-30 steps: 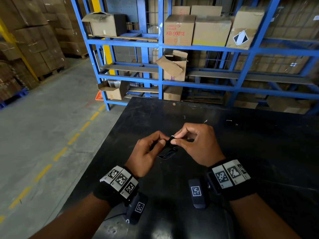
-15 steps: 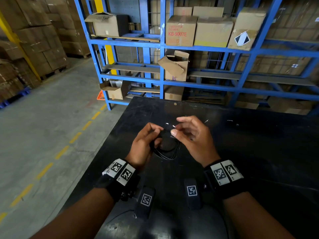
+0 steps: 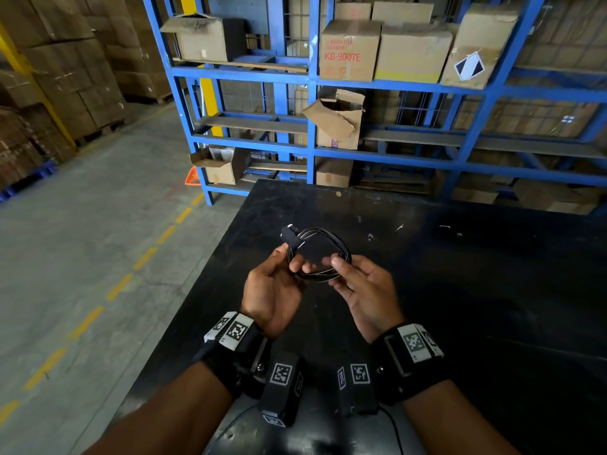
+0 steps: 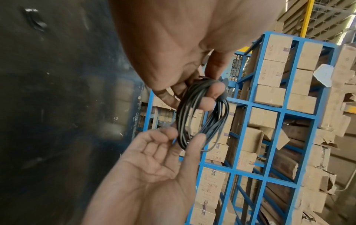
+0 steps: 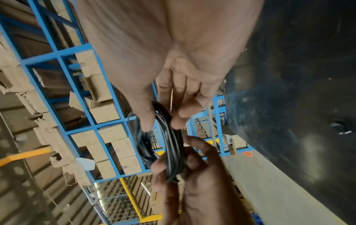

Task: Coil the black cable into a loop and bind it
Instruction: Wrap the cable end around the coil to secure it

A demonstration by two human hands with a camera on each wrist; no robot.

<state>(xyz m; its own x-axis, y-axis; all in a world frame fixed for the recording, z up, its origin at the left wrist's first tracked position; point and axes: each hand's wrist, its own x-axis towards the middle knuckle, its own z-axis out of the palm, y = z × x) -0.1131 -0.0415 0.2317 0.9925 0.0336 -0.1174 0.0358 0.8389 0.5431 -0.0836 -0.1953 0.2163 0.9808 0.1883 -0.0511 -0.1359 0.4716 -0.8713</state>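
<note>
The black cable (image 3: pixel 331 274) is wound into a small multi-turn loop, held up above the black table (image 3: pixel 476 290) between both hands. My left hand (image 3: pixel 295 261) pinches the loop's left side, thumb and fingertips curled round the strands (image 4: pixel 192 103). A short black end piece (image 3: pixel 290 234) sticks out at the loop's top left. My right hand (image 3: pixel 335 270) lies palm up, and its thumb and forefinger lightly pinch the loop's near right side (image 5: pixel 163 120). In the right wrist view the left hand's fingers (image 5: pixel 161 166) wrap the cable (image 5: pixel 173 149) from below.
Blue steel racking (image 3: pixel 315 93) with cardboard boxes (image 3: pixel 348 50) stands just beyond the table's far edge. The concrete floor with a dashed yellow line (image 3: pixel 118 287) drops away past the table's left edge. Small white scraps (image 3: pixel 399 227) lie on the far tabletop.
Both hands have turned from palms down to palms up and lifted the coil off the table. The loop now stands wider and tilted toward me.
</note>
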